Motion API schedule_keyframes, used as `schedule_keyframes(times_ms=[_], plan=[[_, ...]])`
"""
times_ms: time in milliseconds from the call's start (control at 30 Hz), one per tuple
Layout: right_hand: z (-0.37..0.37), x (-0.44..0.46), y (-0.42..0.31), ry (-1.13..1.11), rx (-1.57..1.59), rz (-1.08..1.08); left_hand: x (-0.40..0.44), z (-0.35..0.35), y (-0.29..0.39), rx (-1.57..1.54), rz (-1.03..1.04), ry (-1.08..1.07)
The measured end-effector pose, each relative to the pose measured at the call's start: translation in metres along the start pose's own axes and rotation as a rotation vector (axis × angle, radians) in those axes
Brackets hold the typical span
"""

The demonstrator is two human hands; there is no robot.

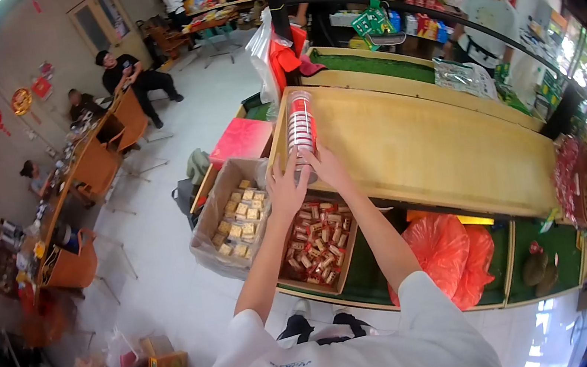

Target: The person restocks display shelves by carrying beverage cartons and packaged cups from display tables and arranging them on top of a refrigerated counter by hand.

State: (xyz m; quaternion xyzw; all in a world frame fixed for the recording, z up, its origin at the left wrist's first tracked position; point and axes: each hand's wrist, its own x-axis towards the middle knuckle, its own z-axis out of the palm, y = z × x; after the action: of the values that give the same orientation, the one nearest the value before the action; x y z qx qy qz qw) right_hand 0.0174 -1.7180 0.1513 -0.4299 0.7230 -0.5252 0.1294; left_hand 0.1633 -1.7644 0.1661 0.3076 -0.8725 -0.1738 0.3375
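Observation:
A long clear plastic canister (pixel 300 126) with a red label and pale bands lies on the left end of the wooden tabletop (pixel 415 144). My left hand (pixel 286 183) grips its near end from the left side. From the other side, my right hand (pixel 327 167) closes on the same end. Parts of the fingers are hidden behind the canister and each other. Below my hands stands a cardboard box (pixel 350 239) of small red-and-cream wrapped packets (pixel 317 244). Left of it is a lined box (pixel 202 230) with pale square packaged pieces (pixel 242 217).
Red plastic bags (pixel 442 256) sit on the green lower shelf at right. A pink-red box (pixel 241 140) is left of the tabletop. Beyond the black rail (pixel 426 8) a person (pixel 491 13) stands. Another person (pixel 132 78) sits by the long table at left.

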Motion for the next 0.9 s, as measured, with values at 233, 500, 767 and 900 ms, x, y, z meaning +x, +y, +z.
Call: schedule_keyframes(times_ms=[233,500,767,900], plan=[[0.014,0.027,0.006,-0.086,-0.153,0.159,0.024,0.018,-0.049,-0.236,0.098,0.023],[0.044,0.009,-0.002,-0.044,-0.465,0.202,0.008,-0.004,-0.090,-0.068,0.078,-0.202],[0.038,-0.104,-0.051,0.235,-0.626,-0.205,-0.009,-0.007,-0.083,0.039,0.110,-0.081],[0.037,-0.299,-0.043,0.359,-0.504,-0.099,-0.082,-0.041,-0.066,-0.132,0.185,0.109]])
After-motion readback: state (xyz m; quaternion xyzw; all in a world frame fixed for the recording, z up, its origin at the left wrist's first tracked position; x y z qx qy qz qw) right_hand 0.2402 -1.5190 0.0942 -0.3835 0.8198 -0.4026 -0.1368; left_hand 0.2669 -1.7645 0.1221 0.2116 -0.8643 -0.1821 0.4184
